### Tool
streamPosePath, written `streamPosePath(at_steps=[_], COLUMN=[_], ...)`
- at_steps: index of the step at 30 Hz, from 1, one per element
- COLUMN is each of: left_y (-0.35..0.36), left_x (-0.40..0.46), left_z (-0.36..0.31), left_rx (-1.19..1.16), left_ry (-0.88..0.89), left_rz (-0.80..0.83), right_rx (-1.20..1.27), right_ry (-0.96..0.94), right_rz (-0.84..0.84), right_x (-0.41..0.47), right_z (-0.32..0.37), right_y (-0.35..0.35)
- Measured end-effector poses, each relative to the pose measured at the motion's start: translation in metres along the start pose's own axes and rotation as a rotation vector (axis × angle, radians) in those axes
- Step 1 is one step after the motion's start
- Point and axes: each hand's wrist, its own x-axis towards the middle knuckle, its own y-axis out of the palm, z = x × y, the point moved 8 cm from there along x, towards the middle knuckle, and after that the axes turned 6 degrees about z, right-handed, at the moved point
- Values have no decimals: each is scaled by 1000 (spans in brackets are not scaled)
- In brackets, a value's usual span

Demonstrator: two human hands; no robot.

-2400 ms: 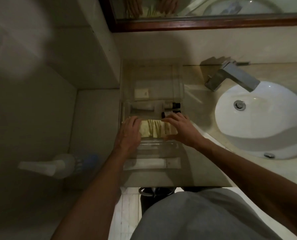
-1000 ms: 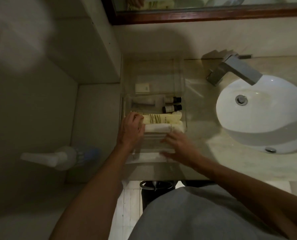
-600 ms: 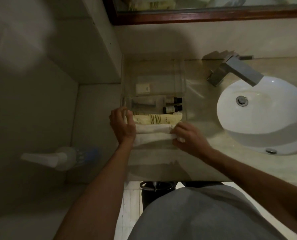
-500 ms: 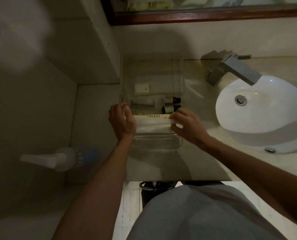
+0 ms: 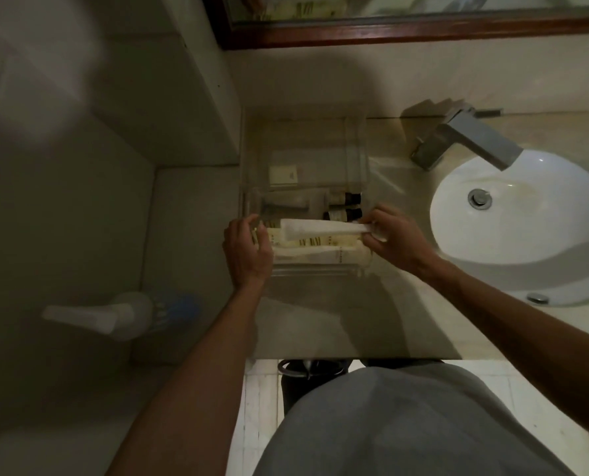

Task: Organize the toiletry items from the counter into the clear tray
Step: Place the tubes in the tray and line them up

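The clear tray (image 5: 358, 149) stands on the counter left of the sink. A small cream soap box (image 5: 283, 174), a pale tube (image 5: 287, 201) and two dark-capped bottles (image 5: 342, 206) lie inside it. Cream sachets with striped print (image 5: 320, 250) fill its near section. My right hand (image 5: 394, 240) pinches the right end of a long white packet (image 5: 320, 229) that lies across those sachets. My left hand (image 5: 246, 250) is curled at the tray's left side by the packet's other end; whether it holds anything is unclear.
A white basin (image 5: 526, 228) with a square chrome tap (image 5: 471, 139) sits right of the tray. Above the back wall runs a wood-framed mirror (image 5: 389, 32). A white toilet brush holder (image 5: 121, 312) stands on the floor at left. A dark bin (image 5: 312, 379) is under the counter edge.
The white packet was on the counter in front of the tray; both hands lifted it and carried it back over the sachets. My right hand now holds its right end.
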Motion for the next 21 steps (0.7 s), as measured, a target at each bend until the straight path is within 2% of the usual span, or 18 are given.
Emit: streamPosePath(at_steps=[4,7,12,17,21], left_y=[2,7,5,4,6], left_x=[-4,-4,-1,-7,-10], left_z=[6,9,6,0,-1], left_rx=[39,84,148,138,156], left_ry=[9,12,50,61,66], left_rz=[-2,10,24,24,47], right_rx=[-51,-99,-118,-180,-236], right_ry=[-51,-43,205,300,221], right_rz=[-18,105,207,102,5], right_x=[-67,-113,-135,-167,-168], right_z=[-30,-47,-72,-89,-71], right_y=[-20,9,39,13,10])
